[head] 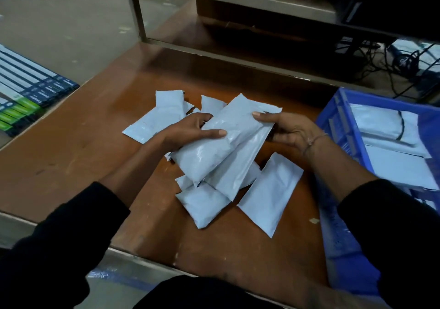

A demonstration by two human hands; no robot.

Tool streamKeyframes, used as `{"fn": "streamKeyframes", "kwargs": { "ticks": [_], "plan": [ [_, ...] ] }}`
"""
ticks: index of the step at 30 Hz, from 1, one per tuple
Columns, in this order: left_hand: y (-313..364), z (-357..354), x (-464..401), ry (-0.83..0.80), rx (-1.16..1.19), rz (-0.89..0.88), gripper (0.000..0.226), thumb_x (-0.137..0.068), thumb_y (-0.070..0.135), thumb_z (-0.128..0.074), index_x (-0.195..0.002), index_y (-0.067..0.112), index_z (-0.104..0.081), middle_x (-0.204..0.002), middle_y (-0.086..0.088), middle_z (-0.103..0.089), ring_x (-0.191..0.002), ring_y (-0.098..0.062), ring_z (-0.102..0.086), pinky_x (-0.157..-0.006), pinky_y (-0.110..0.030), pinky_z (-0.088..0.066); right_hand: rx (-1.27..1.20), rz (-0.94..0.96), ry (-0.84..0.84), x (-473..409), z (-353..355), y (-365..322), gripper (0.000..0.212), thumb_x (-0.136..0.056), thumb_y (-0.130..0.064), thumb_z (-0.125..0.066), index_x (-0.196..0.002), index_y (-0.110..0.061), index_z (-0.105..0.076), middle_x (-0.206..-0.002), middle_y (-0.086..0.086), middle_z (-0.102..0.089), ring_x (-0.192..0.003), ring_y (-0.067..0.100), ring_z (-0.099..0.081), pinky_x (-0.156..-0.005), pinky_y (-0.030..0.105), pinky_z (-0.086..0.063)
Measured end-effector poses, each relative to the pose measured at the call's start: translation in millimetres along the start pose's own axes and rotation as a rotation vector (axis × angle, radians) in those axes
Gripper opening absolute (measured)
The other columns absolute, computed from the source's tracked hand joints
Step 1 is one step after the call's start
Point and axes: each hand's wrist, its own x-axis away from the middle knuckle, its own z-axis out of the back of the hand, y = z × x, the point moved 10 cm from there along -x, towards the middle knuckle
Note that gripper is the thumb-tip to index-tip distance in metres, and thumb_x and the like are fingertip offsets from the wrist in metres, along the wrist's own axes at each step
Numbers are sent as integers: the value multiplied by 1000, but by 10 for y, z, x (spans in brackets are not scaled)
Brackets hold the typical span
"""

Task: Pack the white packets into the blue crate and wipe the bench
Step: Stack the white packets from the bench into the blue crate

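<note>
White packets (pixel 221 141) were bunched between both hands above the brown counter (pixel 71 146): left hand (pixel 190 131) and right hand (pixel 289 130) each had fingers curled round the stack. Squaring the bundle before swinging right to the blue crate (pixel 342 127) would likely prevent slips; more packets lay loose beneath.

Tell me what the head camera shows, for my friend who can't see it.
Two hands, left hand and right hand, hold a bundle of white packets above a brown bench where more packets lie loose. A blue crate at the right already holds some packets.
</note>
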Motion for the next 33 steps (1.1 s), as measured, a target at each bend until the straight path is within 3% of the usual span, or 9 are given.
{"fn": "streamKeyframes", "kwargs": {
  "ticks": [5,9,14,19,22,25,29,31,33],
  "plan": [
    [89,-130,-15,9,223,54,38,-87,50,-72,-117,27,-66,-103,2,-77,-94,-19,-76,-75,-29,-60,-83,103,13,160,106,-261,46,-85,-15,-75,-128,-5,-63,-133,14,-65,-124,27,-62,-105,46,-50],
    [210,-208,-15,93,436,60,25,-93,44,-69,-112,27,-69,-106,-2,-78,-94,-20,-76,-74,-31,-60,-31,149,8,352,400,-480,59,-76,-10,-75,-133,-2,-61,-125,14,-69,-104,23,-71,-82,38,-61],
    [314,-417,-89,193,422,63,55,-91,49,-72,-138,29,-52,-125,-1,-69,-114,-26,-66,-95,-44,-57,112,183,-21,731,848,-716,21,-96,-6,-60,-115,-4,-67,-100,6,-77,-88,15,-74,-70,28,-61],
    [670,-874,-98,130,422,16,40,-97,36,-67,-134,26,-54,-122,-2,-71,-111,-25,-69,-85,-37,-59,115,302,-31,991,1148,-850,23,-95,-6,-62,-117,-7,-67,-101,3,-77,-90,15,-75,-73,28,-60],
    [945,-1243,-68,25,542,34,34,-97,49,-59,-123,28,-61,-108,4,-78,-100,-18,-75,-79,-33,-62,145,395,64,1024,1339,-862,25,-90,-4,-69,-115,-5,-70,-104,7,-77,-92,19,-74,-78,33,-61],
    [1191,-1467,-72,-3,464,-26,65,-80,61,-65,-133,24,-57,-118,2,-75,-105,-18,-74,-82,-33,-60,162,459,162,1066,1584,-869,39,-84,-5,-77,-121,2,-68,-117,17,-72,-101,28,-72,-91,41,-59],
    [1387,-1609,-175,40,298,-67,63,-81,27,-85,-135,21,-53,-119,2,-71,-95,-9,-75,-72,-23,-60,148,476,231,1234,1900,-889,42,-81,-6,-79,-121,3,-68,-115,18,-73,-96,26,-74,-80,35,-60],
    [1488,-1637,-231,83,238,-68,71,-75,31,-91,-134,24,-53,-120,4,-69,-97,-10,-74,-73,-23,-59,179,473,213,1347,2025,-909,42,-81,-6,-80,-121,1,-68,-111,17,-74,-94,26,-75,-74,33,-60],
    [1614,-1680,-280,121,219,-82,72,-72,31,-93,-132,23,-53,-119,5,-69,-97,-8,-72,-71,-20,-58,253,459,183,1459,2144,-914,45,-78,-7,-82,-122,-5,-69,-113,15,-74,-99,29,-74,-78,39,-61]
  ]
}}
